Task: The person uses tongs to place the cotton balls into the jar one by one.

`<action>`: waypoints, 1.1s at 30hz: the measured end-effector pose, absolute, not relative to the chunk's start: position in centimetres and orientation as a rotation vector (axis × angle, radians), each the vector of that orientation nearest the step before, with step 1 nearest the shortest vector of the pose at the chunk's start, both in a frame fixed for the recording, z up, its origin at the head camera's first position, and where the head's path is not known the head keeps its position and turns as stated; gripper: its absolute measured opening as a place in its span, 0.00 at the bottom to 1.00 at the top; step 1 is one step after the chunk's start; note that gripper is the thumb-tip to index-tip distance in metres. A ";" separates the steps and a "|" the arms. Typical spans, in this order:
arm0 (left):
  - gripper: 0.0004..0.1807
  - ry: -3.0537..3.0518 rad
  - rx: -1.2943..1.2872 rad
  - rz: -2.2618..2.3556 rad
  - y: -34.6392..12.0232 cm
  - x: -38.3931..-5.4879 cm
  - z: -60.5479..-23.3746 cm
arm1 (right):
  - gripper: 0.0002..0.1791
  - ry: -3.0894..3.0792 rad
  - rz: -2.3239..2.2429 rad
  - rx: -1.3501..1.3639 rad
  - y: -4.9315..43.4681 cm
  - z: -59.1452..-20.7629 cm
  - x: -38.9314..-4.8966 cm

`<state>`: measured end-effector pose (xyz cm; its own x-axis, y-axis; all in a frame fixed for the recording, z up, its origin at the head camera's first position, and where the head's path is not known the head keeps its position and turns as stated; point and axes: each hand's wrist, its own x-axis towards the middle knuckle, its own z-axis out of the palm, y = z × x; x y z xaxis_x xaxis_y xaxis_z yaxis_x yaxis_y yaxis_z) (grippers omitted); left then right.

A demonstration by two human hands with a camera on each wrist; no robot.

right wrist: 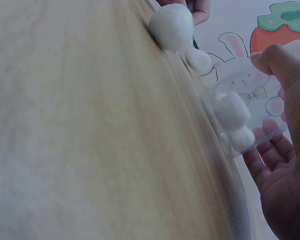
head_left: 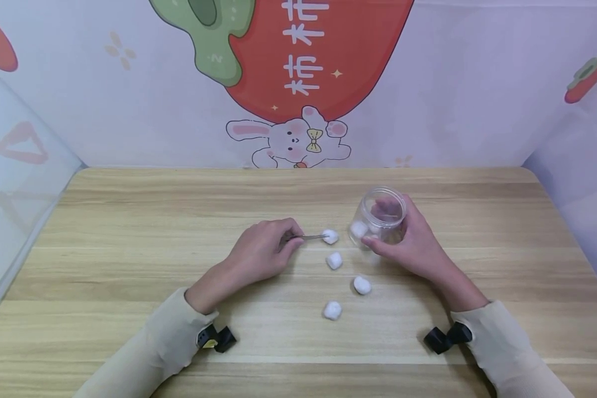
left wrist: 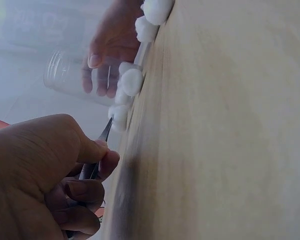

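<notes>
Though slender, tweezers (head_left: 309, 237) crosswise, tips (head_left: 324, 236) rightward at a cotton ball (head_left: 331, 240).

Slim tweezers (head_left: 310, 237) pinched in L hand (head_left: 263, 250), tips @ 3 o'clock touching white cotton ball (head_left: 331, 237); 3 loose balls (head_left: 334, 260) @ 5–6. R hand (head_left: 415, 247) grips clear lidless jar (head_left: 366, 212), approx. 2 o'clock, w/ cotton inside.

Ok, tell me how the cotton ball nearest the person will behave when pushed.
The cotton ball looks fluffy, so it is probably soft and light for its size. Its roundish shape may let it roll, though its uneven sides could stop it soon.
</notes>
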<state>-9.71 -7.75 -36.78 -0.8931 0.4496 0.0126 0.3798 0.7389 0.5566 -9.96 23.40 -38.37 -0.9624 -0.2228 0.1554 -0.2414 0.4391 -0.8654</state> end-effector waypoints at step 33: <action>0.04 2.795 0.665 1.066 -8.5 -9.1 -34.9 | 0.43 -2.644 1.592 0.444 23.5 -38.5 -10.1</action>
